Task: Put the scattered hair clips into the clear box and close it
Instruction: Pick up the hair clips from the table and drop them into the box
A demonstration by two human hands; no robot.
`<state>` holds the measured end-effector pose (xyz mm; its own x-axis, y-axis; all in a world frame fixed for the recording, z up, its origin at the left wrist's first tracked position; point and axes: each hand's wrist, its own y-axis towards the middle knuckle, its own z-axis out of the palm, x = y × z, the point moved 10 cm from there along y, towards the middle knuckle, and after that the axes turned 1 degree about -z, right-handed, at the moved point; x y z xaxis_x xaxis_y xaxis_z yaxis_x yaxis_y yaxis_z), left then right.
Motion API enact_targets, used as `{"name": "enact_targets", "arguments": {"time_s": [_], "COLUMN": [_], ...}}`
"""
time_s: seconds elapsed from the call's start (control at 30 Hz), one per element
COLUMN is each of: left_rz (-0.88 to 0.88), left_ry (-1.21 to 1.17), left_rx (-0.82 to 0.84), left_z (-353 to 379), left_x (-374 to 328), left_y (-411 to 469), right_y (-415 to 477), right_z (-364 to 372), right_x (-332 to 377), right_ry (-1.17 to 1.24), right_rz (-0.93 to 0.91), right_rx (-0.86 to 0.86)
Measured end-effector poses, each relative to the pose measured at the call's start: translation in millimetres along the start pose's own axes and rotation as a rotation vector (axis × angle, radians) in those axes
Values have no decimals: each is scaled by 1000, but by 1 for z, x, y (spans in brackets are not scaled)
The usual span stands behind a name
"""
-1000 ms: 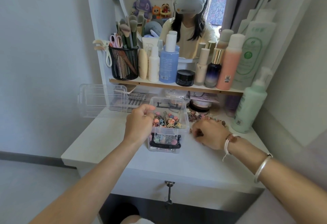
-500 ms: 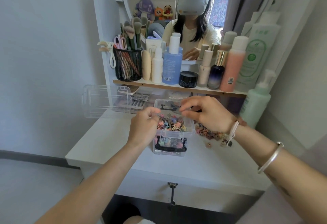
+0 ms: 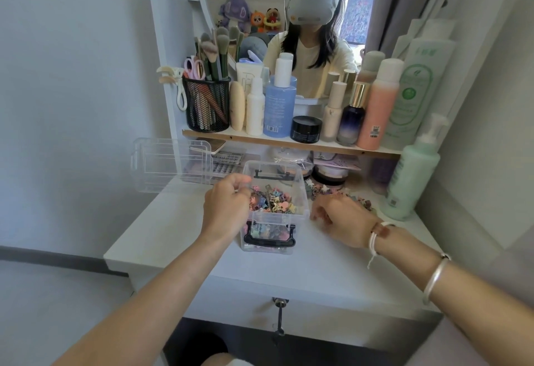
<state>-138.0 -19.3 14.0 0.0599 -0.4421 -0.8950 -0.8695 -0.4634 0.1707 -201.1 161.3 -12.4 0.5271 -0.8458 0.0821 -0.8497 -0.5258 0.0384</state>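
My left hand (image 3: 225,209) grips the open clear box's (image 3: 300,189) left wall, fingers curled. My right hand (image 3: 344,221), fingers curled down on the scattered hair clips (image 3: 332,192); grasp undeterminable.

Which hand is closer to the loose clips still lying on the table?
The right hand: it rests at the loose clips, right of the clear box. The left hand is at the box's opposite side.

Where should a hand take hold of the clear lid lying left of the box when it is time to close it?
A judgement: grip the clear lid by its right edge, nearest the clear box, coming from above with the left hand. It sits apart from the box with nothing on it, and that hand is closest; the right hand is at the loose clips.
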Motion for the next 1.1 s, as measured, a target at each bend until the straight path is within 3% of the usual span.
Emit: {"name": "enact_targets", "arguments": {"time_s": [0.23, 0.4, 0.47, 0.53, 0.67, 0.83, 1.1], "left_rz": [-4, -9, -17, -22, -30, -44, -30], "left_ry": [7, -4, -10, -3, 27, 26, 27], "left_rx": [15, 1, 2, 1, -7, -10, 9], "left_z": [-6, -6, -5, -4, -4, -4, -2], "left_x": [2, 3, 3, 3, 3, 5, 6], "left_y": [2, 2, 2, 3, 10, 19, 24], "right_y": [20, 11, 10, 14, 22, 44, 83], "right_z": [11, -73, -86, -81, -86, -20, 21], "right_x": [11, 17, 38, 53, 21, 0, 0], "right_ry": [-80, 323, 413, 320, 350, -1, -231], "right_rz": [-39, -30, -120, -172, -35, 20, -40], "right_rx": [15, -333, -299, -218, -327, -51, 46]}}
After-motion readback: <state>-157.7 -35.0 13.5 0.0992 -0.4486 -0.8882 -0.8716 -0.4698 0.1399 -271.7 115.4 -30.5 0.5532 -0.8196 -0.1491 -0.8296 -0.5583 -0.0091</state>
